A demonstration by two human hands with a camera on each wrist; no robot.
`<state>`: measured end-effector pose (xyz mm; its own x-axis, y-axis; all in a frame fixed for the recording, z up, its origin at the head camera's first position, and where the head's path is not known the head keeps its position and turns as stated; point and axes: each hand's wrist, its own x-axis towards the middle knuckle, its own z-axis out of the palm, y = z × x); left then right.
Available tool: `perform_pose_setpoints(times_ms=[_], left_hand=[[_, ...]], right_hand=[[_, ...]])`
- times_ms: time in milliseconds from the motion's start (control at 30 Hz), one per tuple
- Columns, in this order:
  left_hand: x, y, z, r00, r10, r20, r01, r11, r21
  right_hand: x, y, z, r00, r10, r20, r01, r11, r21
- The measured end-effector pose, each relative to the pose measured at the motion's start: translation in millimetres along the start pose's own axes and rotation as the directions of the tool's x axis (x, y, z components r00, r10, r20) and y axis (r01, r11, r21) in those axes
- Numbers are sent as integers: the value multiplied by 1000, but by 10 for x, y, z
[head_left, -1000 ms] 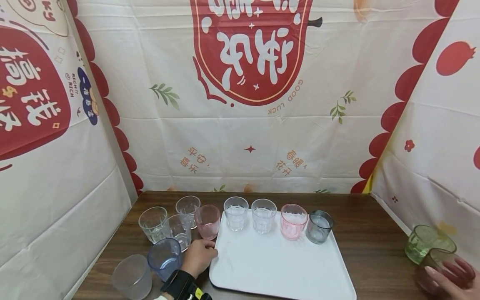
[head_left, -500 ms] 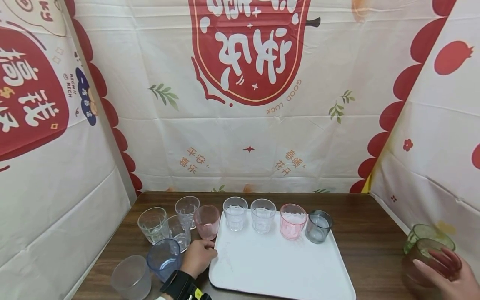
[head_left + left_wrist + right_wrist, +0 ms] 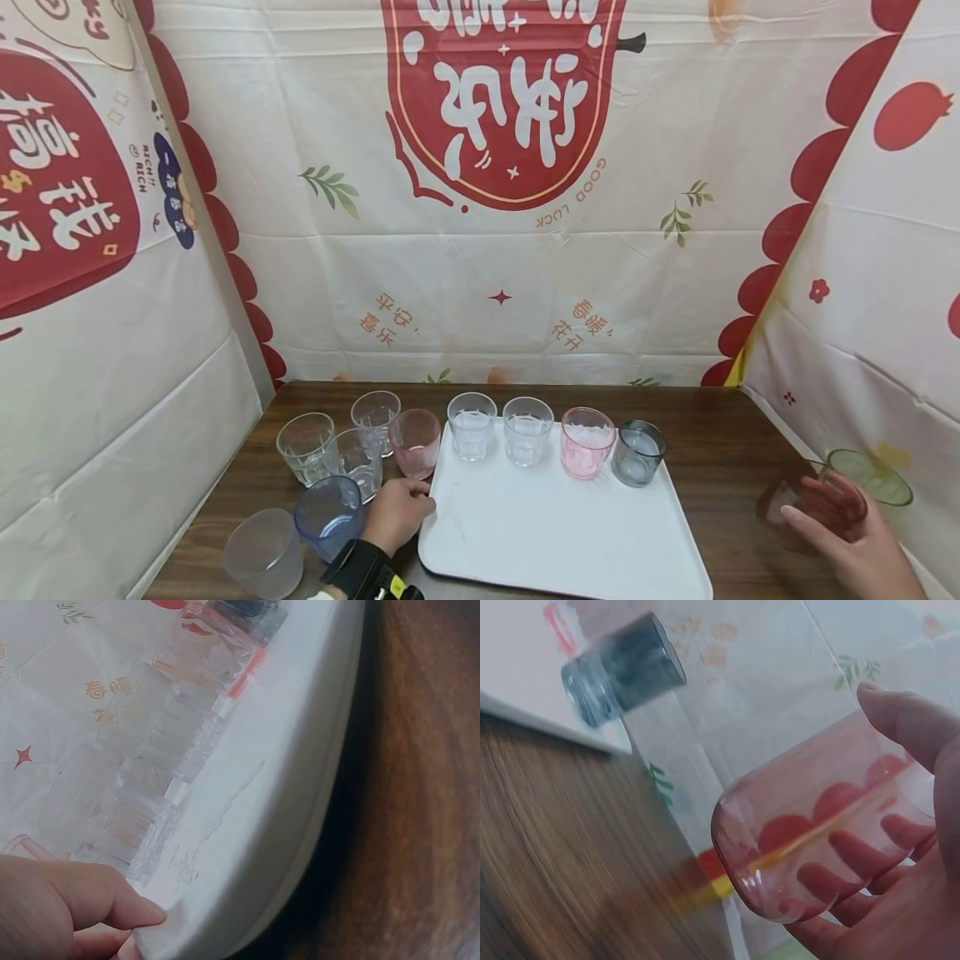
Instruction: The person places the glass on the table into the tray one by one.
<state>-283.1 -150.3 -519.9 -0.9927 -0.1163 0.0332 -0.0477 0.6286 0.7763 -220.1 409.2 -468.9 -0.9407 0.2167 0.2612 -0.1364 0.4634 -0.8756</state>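
Observation:
My left hand [image 3: 399,515] pinches the left edge of a white tray [image 3: 562,542]; the left wrist view shows the thumb on the tray's rim [image 3: 214,922]. A row of glasses stands along the tray's far side: two clear glasses [image 3: 472,429], a pink glass [image 3: 587,446] and a grey glass [image 3: 638,454]. At the far right, my right hand [image 3: 851,533] grips a reddish transparent glass [image 3: 810,817], its thumb on one side and fingers wrapped round the other. A green glass [image 3: 873,477] sits behind that hand, mostly hidden by it.
Left of the tray stand several more glasses: clear glasses [image 3: 306,450], a pinkish glass [image 3: 415,446], a blue glass [image 3: 328,517] and a frosted glass [image 3: 264,554]. Printed cloth walls [image 3: 495,267] enclose the wooden table [image 3: 720,450] at the back and both sides.
My right hand has carried the reddish glass leftward from the right edge toward the tray, passing in front of the green glass. The left hand and tray have stayed put.

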Motion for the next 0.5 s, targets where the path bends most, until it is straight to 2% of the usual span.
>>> perform_pose_setpoints(times_ms=[100,167,300,400,500], left_hand=[[-3,2,1,1000,-1,-2,1,1000,-3],[-4,3,0,1000,-3,-1,3,1000,-6],[-3,1,-2,1000,-8,0,8,1000,-9],[-6,2,-7,1000,-2,2,2,1000,-9],[-9,2,-10,1000,8,5,-8,1000,-9]], right_hand=[[-5,-70,94,998,-37,45,41,995,-87],[-6,-116,154,996,-41,79,48,994,-94],[-13,-203,294,991,-67,114,78,993,-92],[-21,-260,425,985,-108,136,116,992,-55],[-35,-312,563,980,-114,161,116,993,1]])
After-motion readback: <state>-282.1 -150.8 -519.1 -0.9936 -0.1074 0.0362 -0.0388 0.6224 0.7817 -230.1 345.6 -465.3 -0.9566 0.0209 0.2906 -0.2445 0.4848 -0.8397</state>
